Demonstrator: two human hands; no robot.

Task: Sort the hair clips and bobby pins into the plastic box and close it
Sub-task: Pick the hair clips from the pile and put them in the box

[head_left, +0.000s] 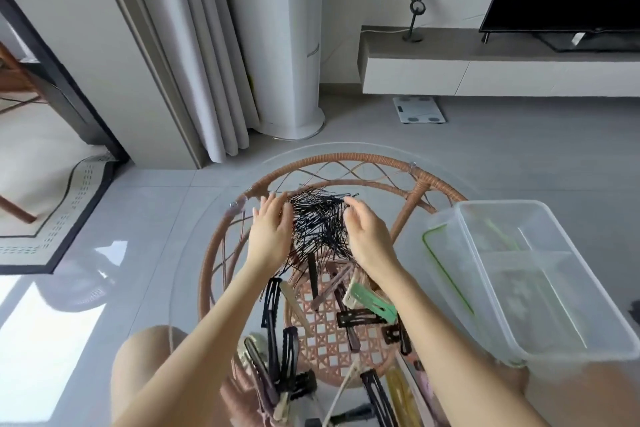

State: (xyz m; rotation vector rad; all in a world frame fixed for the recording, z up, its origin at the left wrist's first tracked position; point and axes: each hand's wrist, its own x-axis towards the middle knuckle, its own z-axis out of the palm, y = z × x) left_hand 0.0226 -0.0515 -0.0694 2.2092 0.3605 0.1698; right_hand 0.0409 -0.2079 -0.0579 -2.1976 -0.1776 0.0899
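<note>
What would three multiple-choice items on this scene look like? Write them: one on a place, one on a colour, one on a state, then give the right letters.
1. Where does the plastic box sit relative to the pile of bobby pins?
A. To its right
B. To its left
C. Underneath it

2. What colour are the bobby pins?
A. Gold
B. Black
C. White

3. What state is the plastic box in?
A. Closed with its lid
B. Upside down
C. Open and holding no clips

Answers:
1 A: the box stands at the table's right edge, beyond the right hand.
2 B: the pile between the right hand and the left hand is black.
3 C: the top is uncovered and the hair clips lie on the table.
</note>
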